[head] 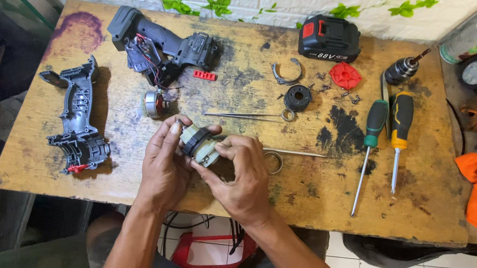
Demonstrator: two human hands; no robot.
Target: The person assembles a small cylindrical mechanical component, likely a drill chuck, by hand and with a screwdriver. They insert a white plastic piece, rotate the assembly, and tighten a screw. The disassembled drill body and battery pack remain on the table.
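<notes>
In the lower centre of the frame, the left hand (166, 158) and the right hand (243, 176) meet with fingers curled, both grasping a pale grey-green cylindrical gearbox with a black ring (201, 144). Its long axis runs from upper left to lower right, just above the stained wooden table (305, 184).

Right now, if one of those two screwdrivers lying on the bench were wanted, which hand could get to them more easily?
The right hand, probably. Both hands hold the small gearbox part, but the green screwdriver and the yellow screwdriver lie on its side of the bench; the left hand would have to cross over.
</notes>
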